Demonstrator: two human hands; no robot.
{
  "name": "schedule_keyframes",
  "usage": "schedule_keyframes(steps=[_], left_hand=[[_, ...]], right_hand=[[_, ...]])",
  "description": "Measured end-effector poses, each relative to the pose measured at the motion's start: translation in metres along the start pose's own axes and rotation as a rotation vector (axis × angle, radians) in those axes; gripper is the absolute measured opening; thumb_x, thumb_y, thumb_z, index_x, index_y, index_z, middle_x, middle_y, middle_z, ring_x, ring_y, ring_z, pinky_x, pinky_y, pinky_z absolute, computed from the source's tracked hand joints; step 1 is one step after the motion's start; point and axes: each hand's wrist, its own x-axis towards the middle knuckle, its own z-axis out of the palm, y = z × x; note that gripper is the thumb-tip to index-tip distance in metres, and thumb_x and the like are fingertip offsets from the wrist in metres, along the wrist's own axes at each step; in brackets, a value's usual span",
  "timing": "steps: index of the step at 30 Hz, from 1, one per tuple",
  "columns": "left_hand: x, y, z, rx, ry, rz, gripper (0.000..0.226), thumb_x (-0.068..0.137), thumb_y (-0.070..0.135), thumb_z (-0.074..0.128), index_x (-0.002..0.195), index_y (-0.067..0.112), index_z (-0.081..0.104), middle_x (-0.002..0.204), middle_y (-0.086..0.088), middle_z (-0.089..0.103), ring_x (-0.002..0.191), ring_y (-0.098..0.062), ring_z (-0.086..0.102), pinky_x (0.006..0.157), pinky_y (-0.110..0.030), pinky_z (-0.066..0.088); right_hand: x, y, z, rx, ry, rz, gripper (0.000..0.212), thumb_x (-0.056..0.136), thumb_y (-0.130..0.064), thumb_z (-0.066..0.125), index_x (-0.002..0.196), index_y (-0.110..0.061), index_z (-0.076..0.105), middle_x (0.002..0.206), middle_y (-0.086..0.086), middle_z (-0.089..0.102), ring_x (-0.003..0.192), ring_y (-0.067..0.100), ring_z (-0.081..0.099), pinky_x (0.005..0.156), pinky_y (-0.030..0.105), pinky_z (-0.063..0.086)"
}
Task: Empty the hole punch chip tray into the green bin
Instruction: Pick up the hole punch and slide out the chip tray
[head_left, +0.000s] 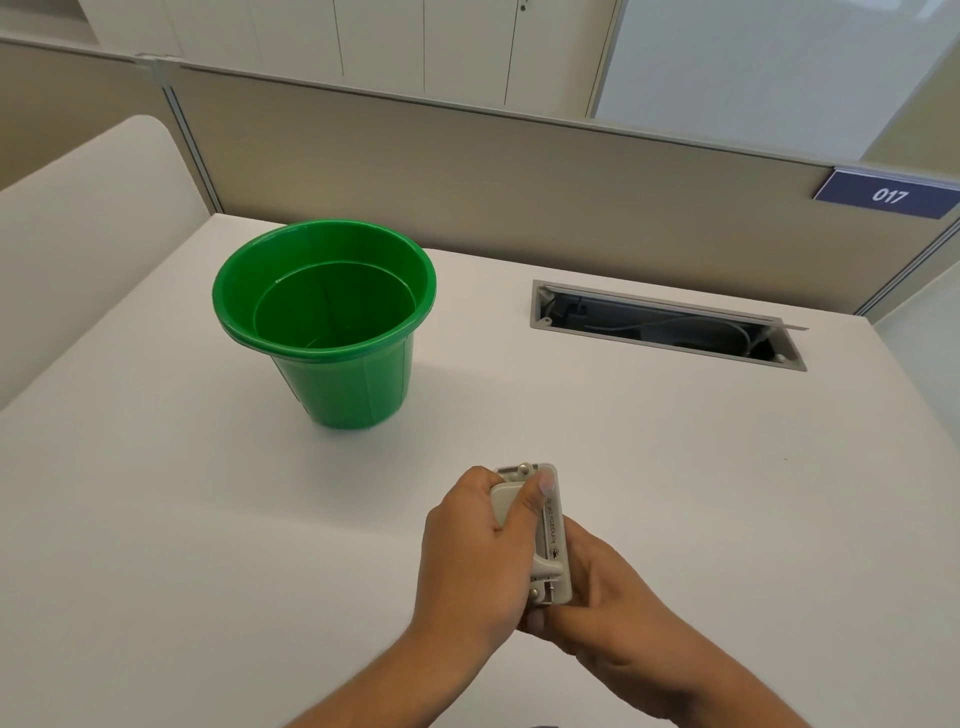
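Hole punch (550, 525), beige, held over the near desk (675, 467) by both hands. Left hand (475, 551) wraps its top, thumb across; right hand (602, 597) grips the near end and underside. Chip tray prob. underneath, hidden. Green bin (332, 317) upright, well apart to the far left, w/ cable slot (670, 325) to the far right.

left hand (475, 545) grip closed, thumb up | right hand (613, 597) grip closed
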Motion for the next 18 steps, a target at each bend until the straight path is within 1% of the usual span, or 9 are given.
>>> schedule_keyframes(steps=[2,4,5,6,7,10,13,15,18], left_hand=[[0.000,0.000,0.000,0.015,-0.003,0.007,0.033,0.083,0.057,0.063,0.076,0.024,0.063,0.071,0.020,0.069,0.058,-0.002,0.065,0.046,-0.012,0.047],[-0.001,0.001,0.000,-0.002,-0.011,0.000,0.034,0.083,0.057,0.063,0.078,0.024,0.063,0.073,0.020,0.069,0.059,-0.001,0.066,0.046,-0.012,0.047],[-0.001,0.001,0.000,-0.007,-0.012,0.001,0.034,0.082,0.058,0.063,0.078,0.024,0.064,0.072,0.019,0.070,0.059,-0.001,0.066,0.046,-0.012,0.047],[-0.002,0.002,0.001,-0.007,-0.012,0.004,0.035,0.082,0.058,0.063,0.077,0.023,0.064,0.072,0.018,0.070,0.059,-0.001,0.066,0.047,-0.012,0.047],[-0.002,0.002,0.001,-0.007,-0.012,0.007,0.035,0.082,0.057,0.064,0.077,0.023,0.064,0.071,0.018,0.070,0.059,-0.001,0.066,0.047,-0.011,0.047],[-0.003,0.004,0.002,-0.020,-0.021,0.006,0.035,0.081,0.056,0.064,0.077,0.022,0.064,0.072,0.020,0.070,0.059,0.000,0.066,0.048,-0.010,0.046],[-0.004,0.003,0.002,-0.029,-0.030,0.003,0.033,0.081,0.055,0.066,0.076,0.022,0.063,0.070,0.020,0.070,0.058,0.000,0.065,0.048,-0.010,0.045],[-0.004,0.002,0.002,-0.038,-0.034,0.001,0.033,0.081,0.055,0.066,0.078,0.022,0.065,0.072,0.018,0.071,0.059,-0.001,0.066,0.050,-0.011,0.046],[-0.005,0.001,0.003,-0.042,-0.038,0.001,0.032,0.081,0.054,0.066,0.078,0.022,0.065,0.072,0.017,0.071,0.061,-0.003,0.067,0.052,-0.013,0.048]], right_hand=[[-0.001,-0.005,-0.001,0.145,-0.093,-0.006,0.064,0.085,0.009,0.048,0.144,-0.014,0.045,0.132,0.015,0.059,0.120,0.030,0.056,0.106,0.046,0.045],[0.001,-0.007,0.000,0.269,-0.074,0.023,0.049,0.093,-0.024,0.054,0.142,-0.017,0.051,0.139,0.013,0.059,0.121,0.030,0.056,0.105,0.048,0.046],[0.004,-0.006,0.000,0.323,-0.045,0.062,0.049,0.096,-0.041,0.049,0.140,-0.020,0.055,0.141,0.012,0.060,0.121,0.028,0.058,0.103,0.046,0.048],[0.006,-0.005,0.001,0.374,-0.011,0.105,0.055,0.097,-0.054,0.042,0.138,-0.021,0.058,0.140,0.012,0.061,0.121,0.027,0.060,0.102,0.045,0.049],[0.008,-0.004,0.001,0.423,0.034,0.140,0.061,0.095,-0.060,0.036,0.136,-0.022,0.060,0.138,0.012,0.063,0.121,0.026,0.061,0.102,0.044,0.050],[0.014,0.000,0.002,0.553,0.162,0.163,0.065,0.091,-0.060,0.035,0.132,-0.017,0.063,0.132,0.014,0.067,0.119,0.026,0.065,0.106,0.045,0.047],[0.016,0.003,0.006,0.649,0.225,0.145,0.056,0.091,-0.051,0.045,0.128,-0.016,0.066,0.130,0.013,0.068,0.120,0.027,0.064,0.117,0.048,0.033],[0.016,0.003,0.007,0.699,0.236,0.156,0.051,0.094,-0.048,0.046,0.124,-0.015,0.070,0.127,0.012,0.070,0.118,0.027,0.065,0.116,0.047,0.033],[0.015,0.002,0.008,0.752,0.263,0.170,0.049,0.097,-0.048,0.044,0.121,-0.015,0.071,0.124,0.012,0.071,0.115,0.027,0.067,0.107,0.043,0.041]])
